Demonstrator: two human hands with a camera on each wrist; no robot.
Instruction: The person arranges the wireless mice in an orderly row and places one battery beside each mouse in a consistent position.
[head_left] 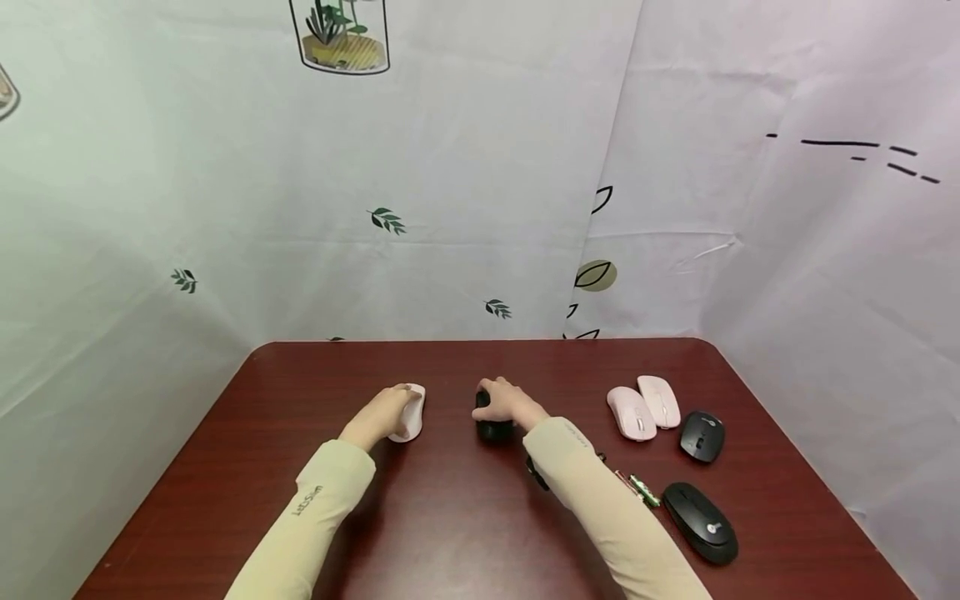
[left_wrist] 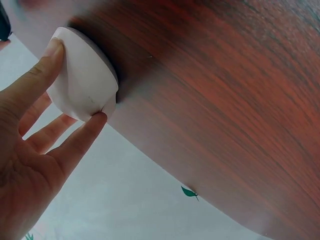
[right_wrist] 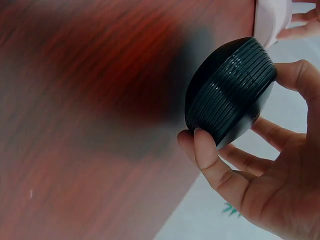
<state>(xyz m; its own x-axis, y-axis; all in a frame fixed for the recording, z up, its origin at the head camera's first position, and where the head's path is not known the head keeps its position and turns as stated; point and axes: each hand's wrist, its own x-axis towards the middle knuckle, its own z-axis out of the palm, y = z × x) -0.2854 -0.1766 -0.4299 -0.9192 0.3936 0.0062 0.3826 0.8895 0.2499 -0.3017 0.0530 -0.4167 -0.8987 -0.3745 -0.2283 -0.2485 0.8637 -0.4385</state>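
Near the middle of the table, my left hand (head_left: 384,414) grips a pale computer mouse (head_left: 412,418) by its sides. In the left wrist view the thumb and fingertips pinch the edges of that pale mouse (left_wrist: 85,75), which is tilted at the table surface. To its right, my right hand (head_left: 508,402) grips a black computer mouse (head_left: 495,431). Seen from the right wrist, this black mouse (right_wrist: 232,92) has a ridged side and sits between thumb and fingers, tilted; whether it touches the table I cannot tell.
On the table's (head_left: 442,533) right side lie a pink mouse (head_left: 632,414), a whiter mouse (head_left: 660,402) touching it, a small black mouse (head_left: 702,437) and a larger black mouse (head_left: 701,523). Small green-and-white sticks (head_left: 644,491) show beside the right sleeve. A patterned white cloth (head_left: 465,167) hangs behind.
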